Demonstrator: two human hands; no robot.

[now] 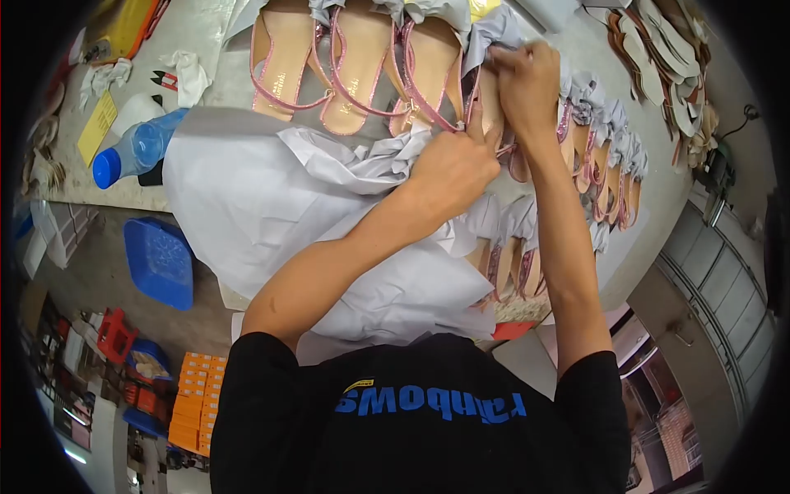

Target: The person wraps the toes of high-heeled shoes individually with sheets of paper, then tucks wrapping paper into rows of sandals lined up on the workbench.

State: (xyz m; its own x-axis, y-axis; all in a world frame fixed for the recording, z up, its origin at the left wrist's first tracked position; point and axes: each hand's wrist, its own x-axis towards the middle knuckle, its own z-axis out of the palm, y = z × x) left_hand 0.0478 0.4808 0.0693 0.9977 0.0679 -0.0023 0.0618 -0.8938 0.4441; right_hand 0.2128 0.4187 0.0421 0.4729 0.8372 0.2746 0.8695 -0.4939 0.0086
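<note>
Pink-strapped sandals with tan insoles stand in a row at the top of the table, three of them (284,62) (360,70) (428,66) left of my hands. Grey paper is stuffed at their toe ends. My left hand (457,169) is closed on the strap of a further sandal (490,97), fingers pointing up. My right hand (527,82) is bent over that sandal's toe end, fingers curled by the grey paper (494,37); its fingertips are partly hidden. White paper sheets (247,189) spread under my left forearm. More stuffed sandals (609,165) stand to the right.
A blue-capped bottle (140,146), a yellow slip (99,128) and small red-handled snips (164,80) lie at the left of the table (74,177). White and brown sandal parts (658,58) are at the upper right. A blue basin (159,262) is below the left edge.
</note>
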